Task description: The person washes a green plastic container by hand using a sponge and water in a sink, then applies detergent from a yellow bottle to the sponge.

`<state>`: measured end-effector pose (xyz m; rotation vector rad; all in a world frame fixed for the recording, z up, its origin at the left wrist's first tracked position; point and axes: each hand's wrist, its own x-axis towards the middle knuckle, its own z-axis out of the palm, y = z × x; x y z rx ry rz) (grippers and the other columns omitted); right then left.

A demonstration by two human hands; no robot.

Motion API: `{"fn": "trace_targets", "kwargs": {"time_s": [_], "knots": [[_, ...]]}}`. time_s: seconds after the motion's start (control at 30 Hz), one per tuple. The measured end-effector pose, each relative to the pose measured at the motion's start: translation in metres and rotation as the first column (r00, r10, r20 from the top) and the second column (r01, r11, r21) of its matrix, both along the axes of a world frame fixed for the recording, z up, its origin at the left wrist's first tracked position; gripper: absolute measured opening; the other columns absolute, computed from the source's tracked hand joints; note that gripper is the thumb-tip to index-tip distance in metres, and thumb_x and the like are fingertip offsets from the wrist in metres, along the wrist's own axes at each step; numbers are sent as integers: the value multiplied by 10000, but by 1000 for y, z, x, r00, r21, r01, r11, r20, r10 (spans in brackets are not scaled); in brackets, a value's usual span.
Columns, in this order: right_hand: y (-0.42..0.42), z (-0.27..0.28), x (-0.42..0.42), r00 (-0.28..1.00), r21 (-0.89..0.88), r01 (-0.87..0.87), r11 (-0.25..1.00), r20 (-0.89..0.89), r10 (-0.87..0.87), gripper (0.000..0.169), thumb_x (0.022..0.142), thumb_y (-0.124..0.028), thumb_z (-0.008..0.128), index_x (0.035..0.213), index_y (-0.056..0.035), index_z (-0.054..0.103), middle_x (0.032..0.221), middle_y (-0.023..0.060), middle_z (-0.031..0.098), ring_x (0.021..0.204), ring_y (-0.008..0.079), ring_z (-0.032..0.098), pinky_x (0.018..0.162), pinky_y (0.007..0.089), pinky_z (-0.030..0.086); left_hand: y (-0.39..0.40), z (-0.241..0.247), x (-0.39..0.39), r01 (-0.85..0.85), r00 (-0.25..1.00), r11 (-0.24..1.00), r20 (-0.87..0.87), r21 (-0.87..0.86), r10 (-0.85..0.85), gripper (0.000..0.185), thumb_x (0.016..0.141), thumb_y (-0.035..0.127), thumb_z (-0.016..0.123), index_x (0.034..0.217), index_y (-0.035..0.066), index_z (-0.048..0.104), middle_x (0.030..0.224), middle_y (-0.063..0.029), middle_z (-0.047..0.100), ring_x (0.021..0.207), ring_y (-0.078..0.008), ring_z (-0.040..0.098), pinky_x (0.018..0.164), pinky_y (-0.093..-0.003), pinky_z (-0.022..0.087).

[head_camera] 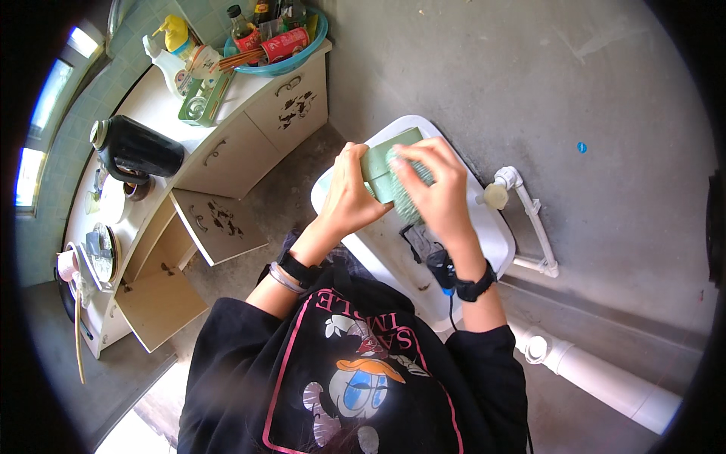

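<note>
My left hand grips a light green box-like object, probably plastic, by its near side and edge. In my right hand is a fuzzy green cloth, pressed against the right part of the green object. Both hands are above a white sink. Down in the sink lie a grey cloth-like item and a black object with a blue part and a cable, partly hidden by my right forearm.
A valve and white pipe stand right of the sink. At left, a cabinet has open doors. Its counter carries a black thermos jug, a green tray, spray bottle and blue basin of bottles.
</note>
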<state>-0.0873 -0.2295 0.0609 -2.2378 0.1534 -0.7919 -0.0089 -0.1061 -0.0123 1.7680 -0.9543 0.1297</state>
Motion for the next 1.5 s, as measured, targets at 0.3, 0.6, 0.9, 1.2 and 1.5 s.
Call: {"fn": "trace_targets", "kwargs": {"time_s": [0.3,0.6,0.9,1.2,1.5], "knots": [[-8,-4,-3,1000,-37,12,999,30,-10,122,800,-34,701,918,-9,679,855,108,607,767,262,620,682,344,505,3,-6,0,1,999,1000,44,5,-1,774,579,148,854,1167,-15,378,984,-176,452,846,-317,519,733,-376,459],[-25,-10,-5,994,-49,106,993,28,-105,129,791,-39,709,913,-9,682,855,110,614,767,270,619,685,347,497,3,2,2,35,998,999,57,30,-37,779,596,189,874,1161,-21,381,986,-191,459,858,-330,525,755,-388,456],[-37,-15,-14,983,189,163,968,55,-176,189,817,-65,700,992,5,683,961,108,642,894,228,622,822,322,482,30,-2,10,72,997,997,-33,-19,-73,844,617,153,870,1238,13,316,1054,-162,473,951,-280,521,825,-382,448],[-1,-19,7,999,272,10,962,46,-23,195,849,-90,687,1012,14,663,966,107,631,900,225,621,822,318,487,60,29,18,45,999,988,-8,151,-44,973,622,153,827,1429,45,294,1285,-194,332,1168,-356,454,984,-444,435],[8,-24,5,998,350,-54,935,1,57,340,881,-212,668,1123,24,634,1082,134,622,1027,256,602,923,342,452,50,75,14,-128,946,872,322,473,-36,805,619,284,791,1325,55,479,1181,-120,510,1121,-318,494,1099,-504,292]]}}
